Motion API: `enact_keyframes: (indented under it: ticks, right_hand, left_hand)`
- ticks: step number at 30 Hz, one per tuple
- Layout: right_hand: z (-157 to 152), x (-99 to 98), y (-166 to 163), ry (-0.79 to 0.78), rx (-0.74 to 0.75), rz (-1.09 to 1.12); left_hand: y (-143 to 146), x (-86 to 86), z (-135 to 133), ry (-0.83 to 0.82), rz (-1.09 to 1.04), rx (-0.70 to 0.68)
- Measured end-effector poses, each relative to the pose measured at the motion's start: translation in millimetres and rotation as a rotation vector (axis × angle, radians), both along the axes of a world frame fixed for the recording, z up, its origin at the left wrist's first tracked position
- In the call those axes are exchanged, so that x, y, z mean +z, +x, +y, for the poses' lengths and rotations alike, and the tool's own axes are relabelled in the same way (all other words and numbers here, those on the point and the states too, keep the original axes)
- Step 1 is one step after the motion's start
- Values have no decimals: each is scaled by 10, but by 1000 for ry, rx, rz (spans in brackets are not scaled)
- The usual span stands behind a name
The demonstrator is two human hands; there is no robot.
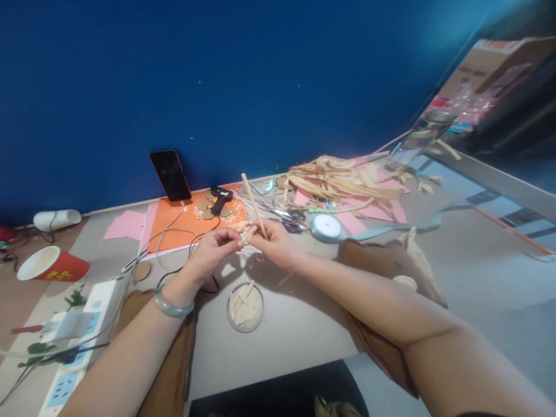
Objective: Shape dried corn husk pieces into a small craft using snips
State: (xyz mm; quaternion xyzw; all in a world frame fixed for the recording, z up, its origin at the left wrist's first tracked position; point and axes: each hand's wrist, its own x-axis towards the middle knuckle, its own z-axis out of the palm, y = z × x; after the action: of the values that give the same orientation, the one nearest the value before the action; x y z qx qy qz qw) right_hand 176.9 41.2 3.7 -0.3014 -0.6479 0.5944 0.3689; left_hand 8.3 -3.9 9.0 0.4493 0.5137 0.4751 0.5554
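My right hand (277,243) is closed around a thin wooden stick (252,201) that points up and away from me. My left hand (214,250), with a pale green bangle on its wrist, pinches a small pale husk piece (248,233) against the stick's lower end. Both hands meet above the grey table (286,330). Just below them sits a small round clear dish (245,306) holding several cut husk pieces.
A pile of dried husk strips (339,179) lies on pink paper at the back. A light blue ribbon roll (325,227), scissors (290,221), a black glue gun (219,198) on orange paper, a leaning phone (170,174), a red cup (52,265) and a power strip (82,341) surround the hands.
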Motion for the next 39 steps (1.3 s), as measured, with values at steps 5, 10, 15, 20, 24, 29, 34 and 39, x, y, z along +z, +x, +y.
enact_keyframes:
  ticks: [5,10,15,20,24,29,34,39]
  right_hand:
    - [-2,6,2,-14,-17,21]
    - [-18,56,10,-64,-63,51]
    - [-23,54,9,-96,-70,71]
    - [-14,17,5,-102,-90,86]
    - [-13,1,-1,-85,-124,93]
    - [0,-6,-6,-108,-130,96]
    - [-22,-34,-6,-136,4,-82]
    - [-65,-60,-14,44,42,-228]
  left_hand:
    - [3,2,0,-1,-27,-19]
    - [27,28,-12,15,-109,8]
    - [18,27,-19,-1,-40,13]
    - [-17,-3,2,8,-13,50]
    - [-40,-28,16,-6,-23,122]
    - [-55,-43,7,3,-55,133]
    - [-12,-14,-5,46,-70,142]
    - [59,-5,-20,65,-5,184]
